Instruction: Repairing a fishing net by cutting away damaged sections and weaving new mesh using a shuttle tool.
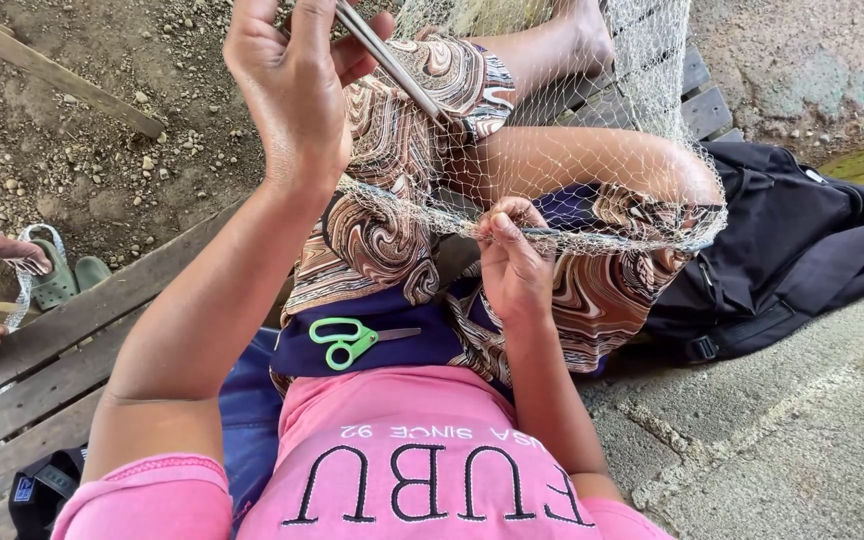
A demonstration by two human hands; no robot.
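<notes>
No packages, signs or screens show; one small blue rectangular label (25,488) sits on the black fabric strap (44,487), at the wooden slatted bench's (42,370) lower left edge.

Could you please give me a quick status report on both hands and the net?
Left hand raised, gripping netting needle. Right hand pinching fishing net edge over knee. Green scissors idle on lap.

Left hand (287,85) raised, fingers pinched closed, right hand (512,262) low at lap, fingers pinched shut
</notes>
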